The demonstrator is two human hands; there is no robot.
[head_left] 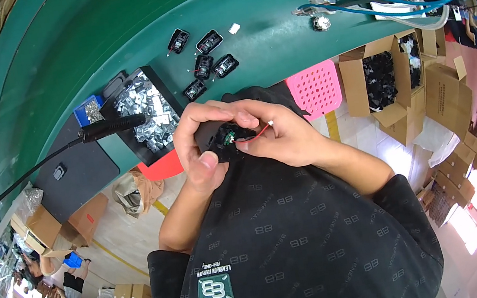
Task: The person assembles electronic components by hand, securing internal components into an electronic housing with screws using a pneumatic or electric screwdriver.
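Left fingers (pixel 208 160) and right fingers (pixel 264 147) curl closely around a black housing (pixel 227 151).

Both hands (pixel 290 135) holding a black part (pixel 225 150), red wire (pixel 257 136), green workbench (pixel 273 46)

Black tee (pixel 319 247), faint grey logo print repeating all over. Black sleeves (pixel 409 213) stop around elbows, forearms (pixel 356 163) bare. Squarish dark green patch (pixel 215 289) on left side, pale border n' chunky white lettering, smaller white text (pixel 210 270) right beside it. Left hand (pixel 190 143), right hand (pixel 290 135): both bare.
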